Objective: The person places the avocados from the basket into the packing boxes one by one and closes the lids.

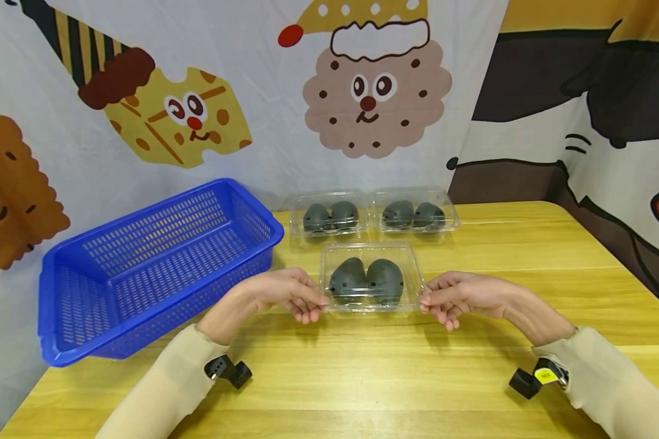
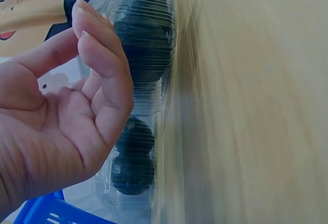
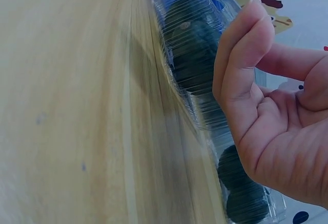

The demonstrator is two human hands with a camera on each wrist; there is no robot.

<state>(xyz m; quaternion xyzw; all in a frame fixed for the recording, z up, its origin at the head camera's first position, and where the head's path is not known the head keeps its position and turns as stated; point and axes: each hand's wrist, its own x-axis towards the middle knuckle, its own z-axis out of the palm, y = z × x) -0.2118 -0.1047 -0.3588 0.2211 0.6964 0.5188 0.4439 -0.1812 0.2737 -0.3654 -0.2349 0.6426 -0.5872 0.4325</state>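
A clear plastic clamshell box [image 1: 370, 308] holds two dark green, avocado-like fruits [image 1: 385, 281] side by side. My left hand [image 1: 288, 296] pinches its near left corner between thumb and fingertips. At the near right corner, my right hand [image 1: 467, 299] has the same kind of pinch. The box sits low over the wooden table, its lid down over the fruits. In the left wrist view, the curled fingers of the left hand [image 2: 97, 80] overlap the box's ridged side. The right wrist view has the right hand [image 3: 261, 96] beside the ridged wall.
Behind stand two more clear boxes, a left one [image 1: 330, 234] and a right one [image 1: 417, 229], each with two dark green fruits. A blue plastic basket [image 1: 170, 241] with slotted walls stands on the left of the wooden table [image 1: 362, 378]. A cartoon-printed cloth [image 1: 263, 73] hangs behind.
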